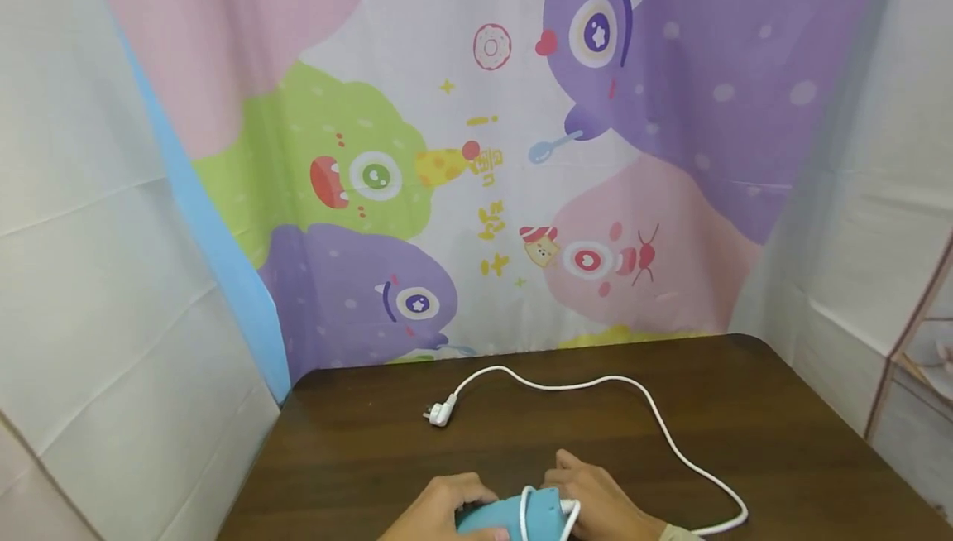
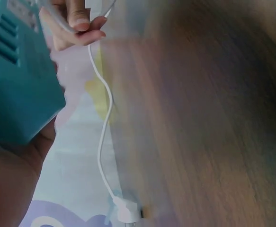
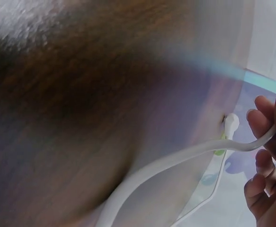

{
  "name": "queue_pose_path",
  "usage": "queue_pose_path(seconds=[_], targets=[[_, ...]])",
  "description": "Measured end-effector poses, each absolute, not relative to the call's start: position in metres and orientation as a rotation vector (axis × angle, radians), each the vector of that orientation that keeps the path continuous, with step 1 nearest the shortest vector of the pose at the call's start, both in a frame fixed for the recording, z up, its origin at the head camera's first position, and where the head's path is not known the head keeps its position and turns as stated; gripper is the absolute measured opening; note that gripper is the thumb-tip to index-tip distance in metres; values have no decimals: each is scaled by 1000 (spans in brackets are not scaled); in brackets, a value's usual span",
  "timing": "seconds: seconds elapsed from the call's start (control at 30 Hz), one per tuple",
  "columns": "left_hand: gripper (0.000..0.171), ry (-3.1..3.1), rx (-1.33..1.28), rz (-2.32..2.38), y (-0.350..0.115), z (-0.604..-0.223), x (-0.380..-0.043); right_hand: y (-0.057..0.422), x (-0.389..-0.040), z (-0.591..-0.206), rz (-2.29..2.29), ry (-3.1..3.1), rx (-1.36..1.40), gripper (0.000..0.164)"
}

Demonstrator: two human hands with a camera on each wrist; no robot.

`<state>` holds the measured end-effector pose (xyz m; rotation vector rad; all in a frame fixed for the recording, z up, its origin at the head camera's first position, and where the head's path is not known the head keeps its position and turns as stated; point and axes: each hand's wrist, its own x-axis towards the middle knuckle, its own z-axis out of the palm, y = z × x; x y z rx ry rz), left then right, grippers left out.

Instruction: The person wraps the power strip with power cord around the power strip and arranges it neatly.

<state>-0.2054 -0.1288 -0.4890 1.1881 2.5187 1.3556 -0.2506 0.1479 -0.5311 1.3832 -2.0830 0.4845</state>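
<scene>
A teal plastic device (image 1: 548, 514), with slots in one face in the left wrist view, is held at the table's near edge. My left hand (image 1: 444, 504) grips its body from the left side. White cord loops round the teal body and comes out of its end. Just to the right, my right hand (image 1: 599, 504) pinches the white cord (image 3: 171, 163) between thumb and fingers. From there the cord runs over the table to a white plug (image 1: 441, 413) with metal pins, lying toward the far left. The device's lower part is cut off in the head view.
The dark wooden table (image 1: 357, 442) has rounded far corners. Behind it hangs a curtain (image 1: 514, 193) printed with cartoon monsters. Pale cloth walls (image 1: 97, 218) close in the left and right sides. The cord bends in a wide curve over the table's right half.
</scene>
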Motion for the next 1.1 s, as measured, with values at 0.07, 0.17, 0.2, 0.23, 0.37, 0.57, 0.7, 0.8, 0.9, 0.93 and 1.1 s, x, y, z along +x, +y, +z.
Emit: queue_pose_path(seconds=[0.07, 0.17, 0.2, 0.23, 0.37, 0.57, 0.7, 0.8, 0.9, 0.93, 1.1], targets=[[24, 2539, 1365, 1272, -128, -492, -208, 147, -251, -530, 441, -2049, 1432, 12], [24, 2588, 1564, 1144, -128, -497, -209, 146, -250, -529, 424, -2026, 1464, 10], [25, 2591, 1584, 1126, -128, -498, -209, 146, -250, -528, 416, -2023, 1461, 11], [24, 2601, 1597, 1098, -128, -499, -209, 146, -250, -528, 410, -2025, 1457, 13], [24, 2609, 1552, 1059, -130, -500, -208, 146, -249, -527, 459, -2067, 1444, 14], [28, 2703, 1600, 877, -132, -501, -210, 143, -249, -525, 502, -2090, 1433, 15], [28, 2812, 1646, 685, -132, -503, -210, 141, -249, -523, 517, -2090, 1422, 19], [25, 2908, 1666, 532, -131, -505, -208, 139, -248, -520, 574, -2106, 1406, 19], [21, 2992, 1671, 414, -129, -506, -206, 136, -246, -516, 623, -2130, 1398, 16], [19, 3020, 1674, 386, -128, -507, -205, 135, -245, -515, 632, -2142, 1395, 15], [12, 3128, 1631, 234, -126, -508, -204, 131, -241, -510, 680, -2234, 1335, 11]])
